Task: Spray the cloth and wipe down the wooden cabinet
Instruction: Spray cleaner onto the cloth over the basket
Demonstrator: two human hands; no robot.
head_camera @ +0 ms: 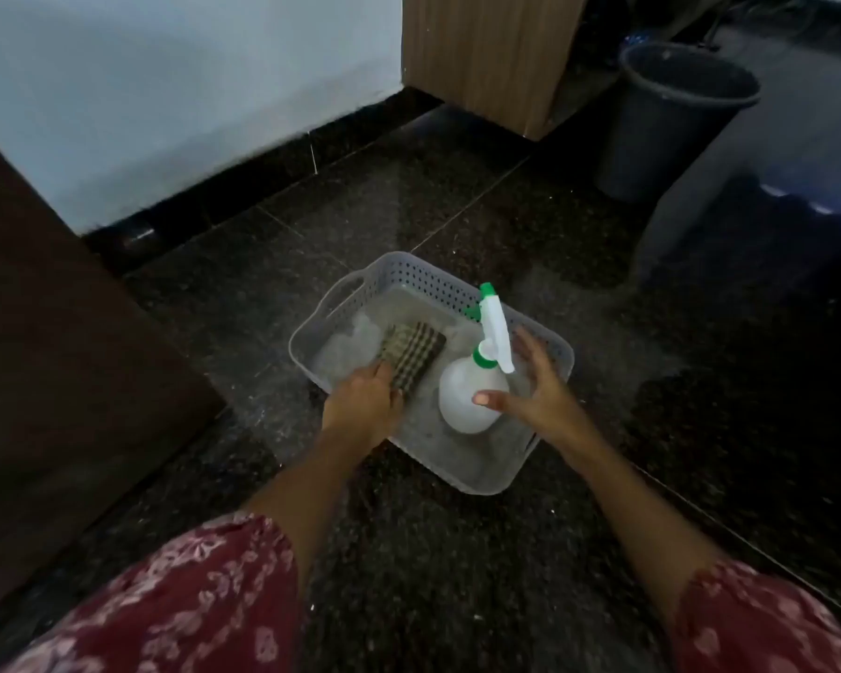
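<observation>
A grey perforated plastic basket (411, 279) stands on the dark floor. Inside it lies a folded checked cloth (416, 354), and my left hand (362, 405) grips its near end. A white spray bottle (469, 395) with a green-and-white trigger head stands upright in the basket's right half. My right hand (530, 386) is spread open beside the bottle, thumb at its body, fingers apart behind the neck, not closed around it. A light wooden cabinet (486, 51) stands at the back; a dark wooden one (59, 361) is at my left.
A dark bucket (671, 123) stands on the floor at the back right, next to the light cabinet. A white wall with a black skirting runs along the back left. A dark bulky object fills the far right. My red patterned sleeves show at the bottom.
</observation>
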